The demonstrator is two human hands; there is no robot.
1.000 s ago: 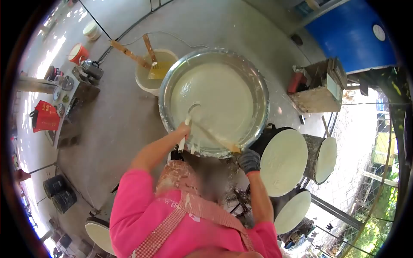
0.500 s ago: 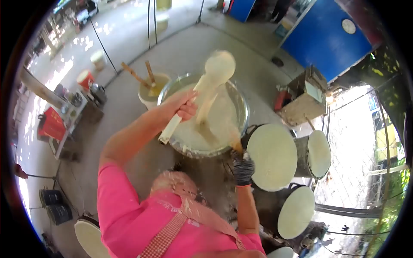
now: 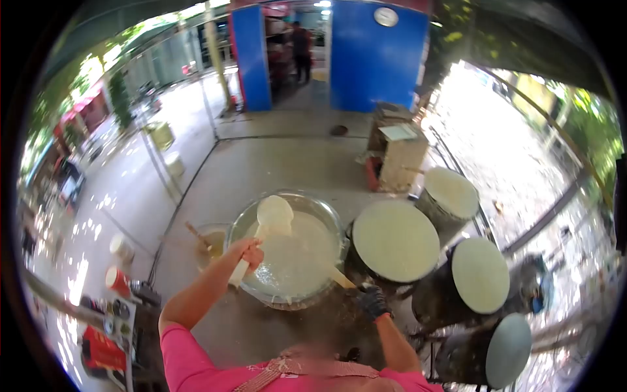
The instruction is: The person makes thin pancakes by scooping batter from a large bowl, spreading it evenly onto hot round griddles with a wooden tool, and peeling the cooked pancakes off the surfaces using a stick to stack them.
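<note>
A wide metal basin [image 3: 342, 225] of pale, creamy liquid stands in front of me. My bare left hand [image 3: 249, 253] is wrapped round the handle of a big pale-coated ladle [image 3: 275, 215], whose bowl is over the basin's far left part. Whether the ladle's bowl touches the liquid I cannot tell. In a dark glove, my right hand [image 3: 372, 302] grips a wooden stick [image 3: 342, 279] at the basin's near right rim. The stick's far end reaches over or into the liquid.
Several large dark pots with pale, level tops, including the nearest one [image 3: 396, 242], stand to the right. A bucket with wooden handles [image 3: 212, 243] sits left of the basin. Behind are a wooden cabinet [image 3: 400, 157] and blue wall panels [image 3: 372, 65]. A person [image 3: 302, 52] stands in the doorway.
The view has tilted up and turned, showing more of the doorway. The left hand's ladle looks lower over the basin, its bowl further left. Both hands keep their holds.
</note>
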